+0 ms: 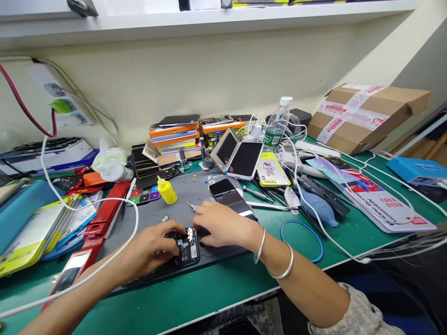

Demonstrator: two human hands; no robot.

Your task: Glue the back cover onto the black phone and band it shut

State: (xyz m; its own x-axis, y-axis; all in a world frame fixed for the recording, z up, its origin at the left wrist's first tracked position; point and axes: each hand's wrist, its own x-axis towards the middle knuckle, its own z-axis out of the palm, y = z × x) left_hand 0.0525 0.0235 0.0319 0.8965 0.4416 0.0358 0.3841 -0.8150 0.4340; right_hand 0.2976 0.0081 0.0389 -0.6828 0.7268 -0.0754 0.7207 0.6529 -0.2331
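Observation:
An opened phone [186, 247] with its insides showing lies on a grey work mat [181, 197] near the desk's front edge. My left hand [153, 244] rests on the phone's left side, fingers curled over it and holding it down. My right hand [218, 225], with two silver bangles on the wrist, is closed on a thin screwdriver [192, 205] whose tip points toward the phone's upper end. A black phone screen [232, 197] lies just behind my right hand.
A yellow bottle [166, 190] stands on the mat. Stacked phones and boxes [174, 132], a water bottle [275, 125], tools, white cables and a blue ring [302, 239] crowd the green desk [223, 288]. A cardboard box [366, 114] sits at the back right.

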